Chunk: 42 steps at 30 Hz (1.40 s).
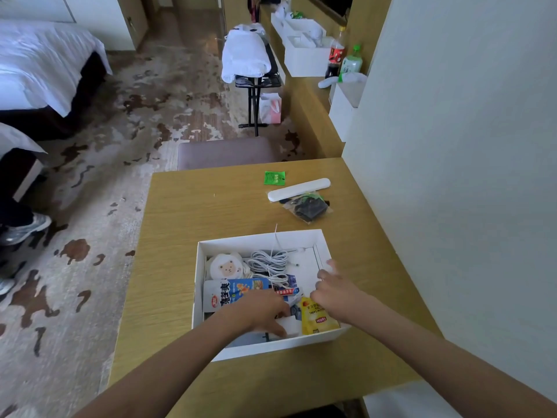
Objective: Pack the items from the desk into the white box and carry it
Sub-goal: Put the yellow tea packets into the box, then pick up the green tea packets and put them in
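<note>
The white box stands open on the wooden desk. Inside lie a round sheep toy, coiled white cables, a snack packet and a yellow Lipton tea bag. My left hand reaches into the box's near part and rests on a small white block. My right hand is over the box's right side, fingers curled around something small and white. Outside the box, on the desk, lie a green sachet, a long white case and a clear bag of black items.
A grey wall borders the desk on the right. A padded stool stands beyond the desk's far edge. Further back are a luggage rack with white towels, a ledge with white boxes and bottles, beds at left, and someone's shoe.
</note>
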Motion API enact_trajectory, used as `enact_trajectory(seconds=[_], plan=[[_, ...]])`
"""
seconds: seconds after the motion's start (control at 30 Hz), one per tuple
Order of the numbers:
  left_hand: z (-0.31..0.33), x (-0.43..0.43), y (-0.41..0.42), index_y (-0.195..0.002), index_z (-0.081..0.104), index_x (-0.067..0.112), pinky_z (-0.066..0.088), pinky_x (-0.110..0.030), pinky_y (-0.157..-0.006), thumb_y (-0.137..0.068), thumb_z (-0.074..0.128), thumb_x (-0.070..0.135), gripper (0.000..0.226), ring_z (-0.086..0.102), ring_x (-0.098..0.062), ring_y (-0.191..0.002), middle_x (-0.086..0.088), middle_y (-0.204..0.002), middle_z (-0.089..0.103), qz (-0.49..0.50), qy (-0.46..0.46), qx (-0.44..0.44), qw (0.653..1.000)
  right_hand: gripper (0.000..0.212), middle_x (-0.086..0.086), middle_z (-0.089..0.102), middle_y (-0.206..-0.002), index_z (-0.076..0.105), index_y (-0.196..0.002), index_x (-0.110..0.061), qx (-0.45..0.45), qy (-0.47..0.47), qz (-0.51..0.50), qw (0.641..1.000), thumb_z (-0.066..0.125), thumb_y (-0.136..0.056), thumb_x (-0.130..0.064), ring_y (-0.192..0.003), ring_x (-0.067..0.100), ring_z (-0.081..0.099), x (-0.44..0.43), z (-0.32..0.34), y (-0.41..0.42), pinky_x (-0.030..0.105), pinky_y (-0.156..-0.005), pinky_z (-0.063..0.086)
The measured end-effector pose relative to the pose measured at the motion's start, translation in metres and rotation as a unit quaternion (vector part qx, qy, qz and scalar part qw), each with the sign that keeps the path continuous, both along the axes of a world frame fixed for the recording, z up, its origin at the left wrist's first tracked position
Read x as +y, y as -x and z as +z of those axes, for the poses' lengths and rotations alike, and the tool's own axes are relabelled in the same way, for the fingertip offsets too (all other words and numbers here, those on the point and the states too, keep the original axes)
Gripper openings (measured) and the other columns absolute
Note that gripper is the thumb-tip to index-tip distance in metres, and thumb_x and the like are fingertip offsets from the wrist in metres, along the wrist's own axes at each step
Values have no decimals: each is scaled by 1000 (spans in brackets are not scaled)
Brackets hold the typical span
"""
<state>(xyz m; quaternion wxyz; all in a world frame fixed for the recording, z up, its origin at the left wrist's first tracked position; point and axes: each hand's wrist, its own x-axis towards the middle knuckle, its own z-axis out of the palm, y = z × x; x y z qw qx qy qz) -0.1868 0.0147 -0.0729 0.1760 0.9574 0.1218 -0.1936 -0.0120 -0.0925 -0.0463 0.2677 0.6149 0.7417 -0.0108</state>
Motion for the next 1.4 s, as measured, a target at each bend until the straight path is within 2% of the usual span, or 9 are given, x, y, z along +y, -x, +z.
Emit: enact_trajectory(seconds=[0.2,0.43,0.57,0.7,0.87,1.03,1.13,1.23,1.4], plan=[[5,3,1,-114,60,25,52,-37,-74,-82,61,48,39,58,-19,-91,0,-104,66,-7,22,29,999,24,16,62,-102,58,-111,-5,23,14,13,1000,54,-88,0,-91,33,61,2,-6,8,43,-85,41],[17,24,9,-108,63,26,46,-26,-73,-91,49,39,26,57,-12,-91,5,-105,65,62,61,-57,995,27,16,61,-118,61,-116,-9,-63,75,-35,995,55,-94,-24,-115,32,48,8,0,21,50,-104,29],[33,51,10,-107,63,28,48,-26,-77,-92,48,37,23,60,-9,-95,8,-108,67,122,51,-167,977,41,9,62,-119,61,-116,-13,55,41,-120,990,47,-95,-45,-116,25,49,17,22,6,44,-105,32],[50,75,-4,-101,66,28,46,-23,-64,-91,51,30,19,61,-7,-72,10,-98,71,219,88,-252,939,38,-7,62,-127,59,-124,-26,217,-117,-264,933,44,-96,-47,-117,14,53,32,45,-21,40,-104,30],[65,102,-41,-99,66,25,49,-27,-65,-91,50,24,18,62,-15,-75,8,-88,69,268,112,-284,914,30,-8,66,-109,67,-114,-24,348,-213,-381,830,53,-94,-41,-102,11,58,51,47,-43,31,-88,43],[62,129,-86,-96,64,29,41,-23,-51,-90,48,25,18,54,-7,-53,3,-87,71,305,140,-269,903,18,-12,61,-96,66,-108,-18,436,-230,-415,765,54,-96,-25,-90,1,57,78,30,-80,10,-69,37],[42,150,-113,-99,64,28,51,-30,-64,-91,46,23,20,60,-17,-69,-1,-94,69,335,129,-218,907,19,-1,65,-103,63,-112,-14,449,-211,-438,750,52,-97,-20,-92,13,62,105,10,-111,21,-76,49],[18,172,-143,-108,61,19,54,-42,-84,-94,43,26,24,64,-26,-91,-9,-104,67,351,100,-148,919,26,4,63,-115,58,-122,-13,431,-183,-459,755,47,-99,-19,-100,16,59,137,-11,-148,25,-82,45],[-19,208,-177,-109,59,26,51,-40,-85,-92,41,29,25,61,-29,-100,-6,-113,63,378,45,-85,921,34,8,63,-123,60,-120,-9,443,-157,-471,747,43,-93,4,-113,21,57,193,-45,-202,24,-91,43]])
